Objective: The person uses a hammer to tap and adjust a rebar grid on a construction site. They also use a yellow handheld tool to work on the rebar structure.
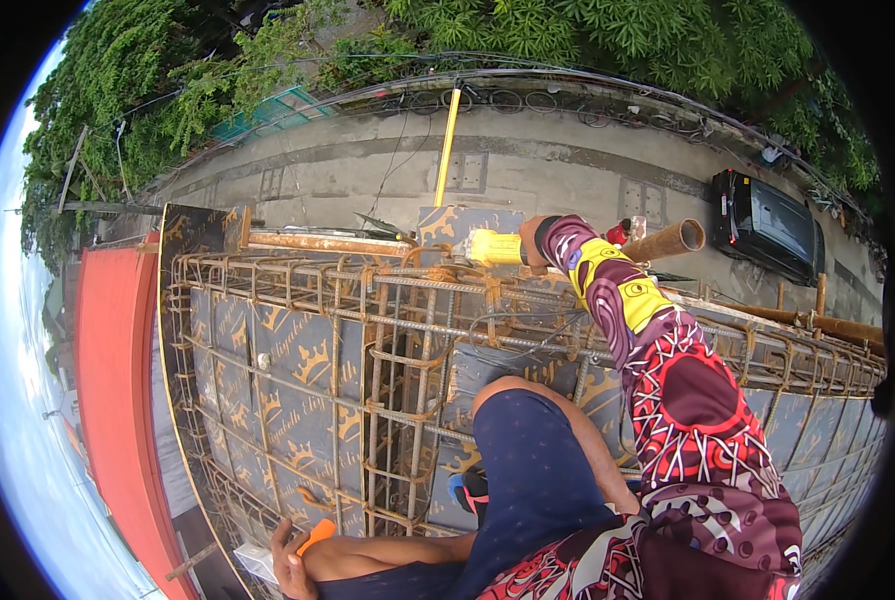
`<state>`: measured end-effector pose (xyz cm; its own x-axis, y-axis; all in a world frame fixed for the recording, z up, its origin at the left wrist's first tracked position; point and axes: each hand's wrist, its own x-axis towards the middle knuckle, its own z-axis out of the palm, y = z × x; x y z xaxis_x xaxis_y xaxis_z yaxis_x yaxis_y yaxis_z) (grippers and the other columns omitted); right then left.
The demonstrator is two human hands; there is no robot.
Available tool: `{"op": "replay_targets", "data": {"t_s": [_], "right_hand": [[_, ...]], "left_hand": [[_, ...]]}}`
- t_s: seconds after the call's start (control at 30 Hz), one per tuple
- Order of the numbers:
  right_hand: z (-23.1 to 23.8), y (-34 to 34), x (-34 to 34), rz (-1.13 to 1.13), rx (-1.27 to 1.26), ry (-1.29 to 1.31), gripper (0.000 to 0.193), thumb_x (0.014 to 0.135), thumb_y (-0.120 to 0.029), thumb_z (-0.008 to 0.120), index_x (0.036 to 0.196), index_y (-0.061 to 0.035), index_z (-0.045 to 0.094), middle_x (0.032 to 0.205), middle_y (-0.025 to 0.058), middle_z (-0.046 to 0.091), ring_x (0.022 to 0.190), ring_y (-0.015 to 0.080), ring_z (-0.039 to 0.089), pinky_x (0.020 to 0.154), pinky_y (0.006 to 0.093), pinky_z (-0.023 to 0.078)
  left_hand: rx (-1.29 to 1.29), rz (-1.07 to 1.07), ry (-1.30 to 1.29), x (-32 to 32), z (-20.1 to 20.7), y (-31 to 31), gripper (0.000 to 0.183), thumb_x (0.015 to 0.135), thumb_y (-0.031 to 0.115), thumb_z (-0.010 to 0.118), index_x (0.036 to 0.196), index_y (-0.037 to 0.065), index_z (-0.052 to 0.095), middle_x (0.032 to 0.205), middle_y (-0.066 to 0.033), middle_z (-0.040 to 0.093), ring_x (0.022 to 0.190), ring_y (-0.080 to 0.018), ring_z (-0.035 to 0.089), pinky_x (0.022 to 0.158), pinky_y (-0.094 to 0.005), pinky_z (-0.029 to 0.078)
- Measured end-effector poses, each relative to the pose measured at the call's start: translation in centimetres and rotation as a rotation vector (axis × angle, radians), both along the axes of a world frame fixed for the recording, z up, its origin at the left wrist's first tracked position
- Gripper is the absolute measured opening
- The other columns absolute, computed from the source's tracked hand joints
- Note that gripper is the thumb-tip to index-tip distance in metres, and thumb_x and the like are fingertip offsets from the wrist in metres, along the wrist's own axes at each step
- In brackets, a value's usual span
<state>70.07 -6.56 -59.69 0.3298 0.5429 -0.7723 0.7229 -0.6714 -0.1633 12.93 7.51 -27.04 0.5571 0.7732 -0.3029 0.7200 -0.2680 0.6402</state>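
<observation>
My right hand [534,246] reaches to the outer edge of a rebar cage [437,325], its fingers closed on a yellow block-like tool [494,247]. What kind of tool it is, I cannot make out. It lies beside a small dark panel [467,220] that stands up past the rebar. At the lower left, my left hand [292,565] is by my bent knee, fingers curled. A short orange piece [317,536] sticks out beside those fingers and seems gripped; its other end is hidden. A whitish box-like thing [256,562] is next to this hand.
Dark printed form panels [307,350] line the cage. A rusty pipe [672,240] juts out at the right. Far below is a street with a black vehicle [767,228]. A long yellow strip [448,145] shows beyond the edge. A red roof [117,370] stands left.
</observation>
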Motion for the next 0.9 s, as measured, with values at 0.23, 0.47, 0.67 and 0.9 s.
{"op": "replay_targets", "data": {"t_s": [0.23, 0.47, 0.67, 0.9], "right_hand": [[0.24, 0.02, 0.20, 0.004, -0.007, 0.023, 0.057, 0.055, -0.030, 0.086, 0.102, -0.0008, 0.074, 0.097, 0.0192, 0.073, 0.091, 0.0309, 0.072, 0.076, 0.0415, 0.057], [-0.12, 0.11, 0.19, 0.014, -0.031, 0.026, 0.057, 0.056, -0.031, 0.086, 0.103, -0.0011, 0.074, 0.098, 0.0187, 0.073, 0.093, 0.0309, 0.071, 0.078, 0.0418, 0.057], [0.00, 0.30, 0.18, -0.004, 0.007, 0.041, 0.056, 0.057, -0.031, 0.087, 0.103, -0.0011, 0.074, 0.098, 0.0185, 0.073, 0.092, 0.0310, 0.071, 0.078, 0.0415, 0.057], [-0.08, -0.05, 0.14, -0.018, -0.004, 0.025, 0.055, 0.055, -0.029, 0.087, 0.102, -0.0016, 0.075, 0.097, 0.0188, 0.073, 0.091, 0.0303, 0.072, 0.078, 0.0411, 0.057]], "left_hand": [[-0.002, 0.014, 0.013, -0.06, 0.11, 0.01, 0.075, 0.096, 0.059, 0.046, 0.103, -0.014, 0.066, 0.142, -0.0221, 0.047, 0.134, -0.0337, 0.041, 0.113, -0.0454, 0.027], [0.003, 0.037, 0.017, 0.25, 0.26, -0.33, 0.077, 0.095, 0.060, 0.047, 0.102, -0.014, 0.066, 0.141, -0.0220, 0.047, 0.134, -0.0332, 0.041, 0.113, -0.0448, 0.028], [0.010, 0.027, 0.015, 0.49, 0.27, -0.49, 0.076, 0.096, 0.060, 0.046, 0.101, -0.013, 0.066, 0.141, -0.0221, 0.047, 0.133, -0.0329, 0.042, 0.112, -0.0443, 0.029], [0.023, 0.013, 0.029, 0.32, 0.32, -0.33, 0.075, 0.096, 0.059, 0.045, 0.102, -0.013, 0.067, 0.140, -0.0214, 0.048, 0.131, -0.0329, 0.043, 0.112, -0.0448, 0.029]]}}
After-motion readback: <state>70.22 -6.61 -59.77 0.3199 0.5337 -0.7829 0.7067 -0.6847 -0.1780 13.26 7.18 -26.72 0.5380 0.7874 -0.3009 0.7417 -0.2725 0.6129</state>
